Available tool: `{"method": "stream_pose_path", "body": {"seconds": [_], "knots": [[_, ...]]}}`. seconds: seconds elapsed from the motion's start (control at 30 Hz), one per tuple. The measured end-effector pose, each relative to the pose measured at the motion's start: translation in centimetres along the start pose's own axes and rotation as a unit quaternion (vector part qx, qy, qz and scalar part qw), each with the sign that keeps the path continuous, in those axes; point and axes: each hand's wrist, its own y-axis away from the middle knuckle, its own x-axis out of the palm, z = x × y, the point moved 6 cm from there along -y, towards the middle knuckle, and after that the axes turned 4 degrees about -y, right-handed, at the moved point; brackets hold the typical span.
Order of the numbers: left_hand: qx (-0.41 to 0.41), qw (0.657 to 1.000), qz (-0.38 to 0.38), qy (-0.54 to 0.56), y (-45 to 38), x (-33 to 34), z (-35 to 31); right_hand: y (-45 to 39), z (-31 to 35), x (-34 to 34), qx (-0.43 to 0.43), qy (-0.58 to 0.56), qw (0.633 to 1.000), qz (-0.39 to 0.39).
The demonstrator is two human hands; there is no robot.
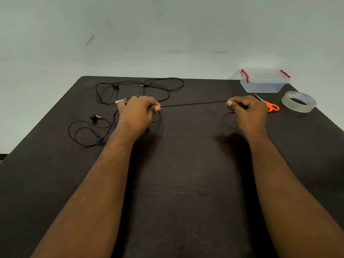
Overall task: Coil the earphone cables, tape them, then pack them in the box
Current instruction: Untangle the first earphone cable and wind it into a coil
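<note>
A black earphone cable (193, 103) is stretched taut between my two hands above the dark table. My left hand (137, 112) pinches one end of the stretch, with loose loops hanging below it. My right hand (247, 110) pinches the other end, a small loop drooping under it. The rest of this cable, with an earbud (94, 117) and inline remote, lies in loops at the left. A second black earphone cable (149, 86) lies tangled at the back of the table. The clear box (264, 82) with red clips stands closed at the back right.
Orange-handled scissors (270, 106) lie just right of my right hand. A roll of clear tape (298, 101) sits near the table's right edge. The dark table (186, 174) ends at a pale wall behind.
</note>
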Motion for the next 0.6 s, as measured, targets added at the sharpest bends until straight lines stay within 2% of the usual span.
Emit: {"method": "stream_pose_path", "body": {"seconds": [0.13, 0.23, 0.27, 0.33, 0.4, 0.5, 0.6], "knots": [[0.016, 0.999, -0.035, 0.013, 0.5, 0.2, -0.9, 0.5, -0.8, 0.3, 0.011, 0.021, 1.0, -0.011], [0.016, 0.998, -0.041, 0.051, 1.1, 0.7, -2.0, 1.1, -1.3, 1.3, 0.071, 0.047, 0.995, 0.052], [0.014, 0.997, -0.039, 0.058, 1.2, 0.9, -2.4, 1.5, -0.6, 1.9, 0.052, 0.086, 0.991, 0.087], [0.027, 0.997, -0.023, 0.065, 1.5, 1.4, -3.3, 2.6, 2.5, 3.8, -0.069, 0.125, 0.981, 0.133], [0.056, 0.995, 0.007, 0.077, 1.6, 1.9, -4.6, 4.5, 5.6, 6.1, -0.165, 0.053, 0.969, 0.177], [0.097, 0.991, 0.037, 0.083, 1.9, 2.4, -6.1, 6.3, 6.5, 8.9, -0.104, -0.063, 0.959, 0.256], [0.114, 0.988, 0.054, 0.094, 2.3, 2.5, -6.9, 6.0, 5.6, 9.2, -0.044, -0.079, 0.963, 0.256]]}}
